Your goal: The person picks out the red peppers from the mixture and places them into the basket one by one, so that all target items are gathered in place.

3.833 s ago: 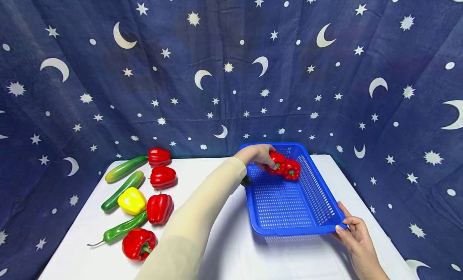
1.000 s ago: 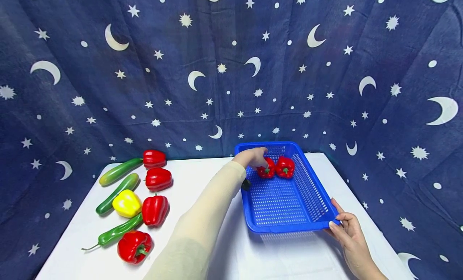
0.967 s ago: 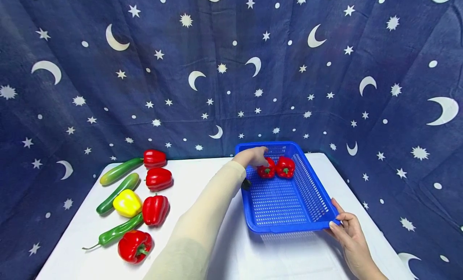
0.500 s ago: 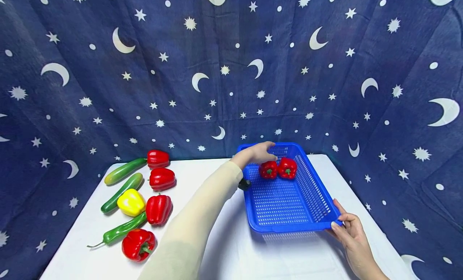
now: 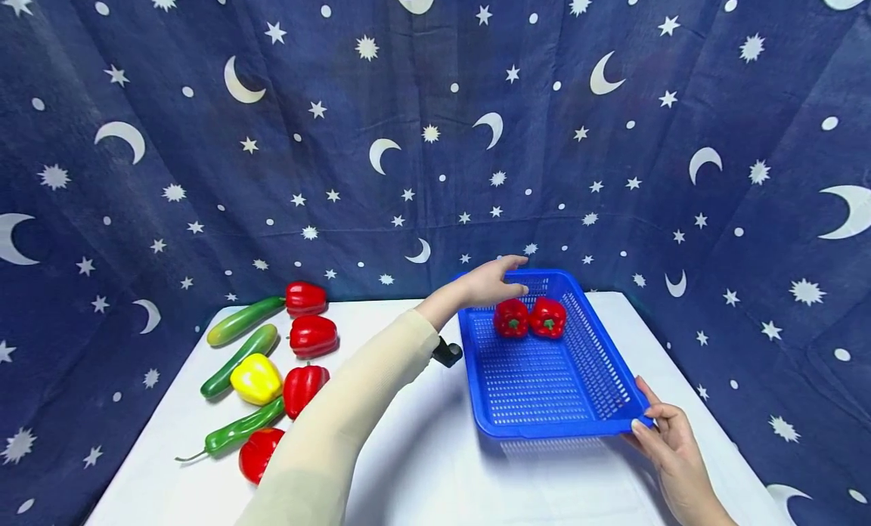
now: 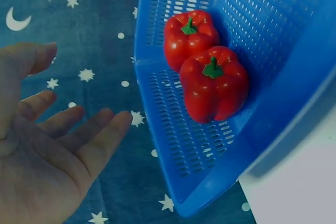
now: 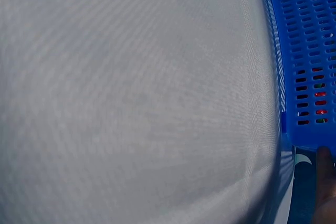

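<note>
My left hand (image 5: 488,283) is over the far left corner of the blue plastic basket (image 5: 534,390), fingers spread and holding nothing. Two red bell peppers, a left one (image 5: 511,319) and a right one (image 5: 547,318), sit side by side at the basket's far end, green stems showing. In the left wrist view the empty hand (image 6: 58,145) is apart from these peppers. My right hand (image 5: 674,454) pinches the basket's near right corner, thumb on the rim and fingers round the outside. The right wrist view shows the basket's perforated wall (image 7: 310,40) and part of a finger.
On the left of the white table (image 5: 422,450) lie two cucumbers, front one (image 5: 238,361), a yellow bell pepper (image 5: 256,379), a long green pepper (image 5: 245,426) and several red bell peppers (image 5: 313,336). My left sleeve partly covers the nearest red one (image 5: 258,452). A patterned blue curtain (image 5: 327,156) hangs behind.
My left hand has let go of the left red pepper in the basket and risen up and away from it. The right hand keeps its hold on the basket corner.
</note>
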